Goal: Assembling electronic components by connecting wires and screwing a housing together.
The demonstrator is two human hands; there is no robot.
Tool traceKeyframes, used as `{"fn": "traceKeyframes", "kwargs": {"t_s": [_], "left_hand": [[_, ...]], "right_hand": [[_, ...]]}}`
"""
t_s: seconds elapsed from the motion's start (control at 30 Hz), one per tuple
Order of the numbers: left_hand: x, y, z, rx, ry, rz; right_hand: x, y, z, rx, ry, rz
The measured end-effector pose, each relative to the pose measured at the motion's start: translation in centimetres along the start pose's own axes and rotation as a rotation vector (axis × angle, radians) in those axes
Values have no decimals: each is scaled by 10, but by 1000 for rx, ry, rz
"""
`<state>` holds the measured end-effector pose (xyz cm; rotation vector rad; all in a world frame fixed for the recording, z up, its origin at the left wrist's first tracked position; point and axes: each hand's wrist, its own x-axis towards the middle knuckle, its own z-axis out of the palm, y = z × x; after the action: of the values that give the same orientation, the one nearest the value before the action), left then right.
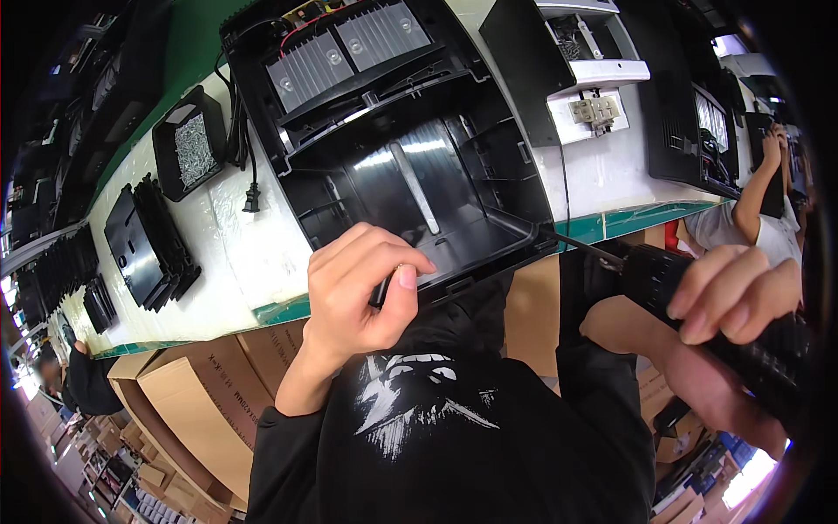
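Observation:
A large black plastic housing (410, 188) lies open in front of me on the bench. My left hand (353, 293) is closed at its near edge, thumb against the curled fingers, around a small black part (381, 292) whose kind I cannot make out. At the right, my right hand (729, 297) grips a black power screwdriver (655, 275). Its long thin bit (583, 248) points left toward the housing's near right corner; whether the tip touches is unclear. Finned metal heat sinks (340, 57) and wires fill the housing's far end.
Left on the bench are a black tray (161, 140) of screws, a stack of black panels (150, 244) and a power plug (252, 197). Right of the housing stand a white bin (602, 39) and a beige connector block (595, 110). Cardboard boxes (196, 410) sit below; a co-worker's arm (758, 188) shows far right.

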<state>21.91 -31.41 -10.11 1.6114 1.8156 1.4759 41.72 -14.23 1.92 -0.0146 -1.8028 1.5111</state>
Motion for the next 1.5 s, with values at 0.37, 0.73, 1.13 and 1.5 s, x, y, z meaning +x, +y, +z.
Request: {"fn": "traceKeyframes", "kwargs": {"t_s": [0.37,0.73,1.13,1.5], "left_hand": [[1,-2,1,4,-12,12],[2,-1,2,-1,6,9],[2,-6,5,-34,49,77],[-3,-3,2,57,-1,66]], "right_hand": [[-13,25,4,-19,-6,54],[-8,53,19,73,1,-50],[-27,62,21,58,249,-49],[-31,-24,-25,40,151,-123]]}}
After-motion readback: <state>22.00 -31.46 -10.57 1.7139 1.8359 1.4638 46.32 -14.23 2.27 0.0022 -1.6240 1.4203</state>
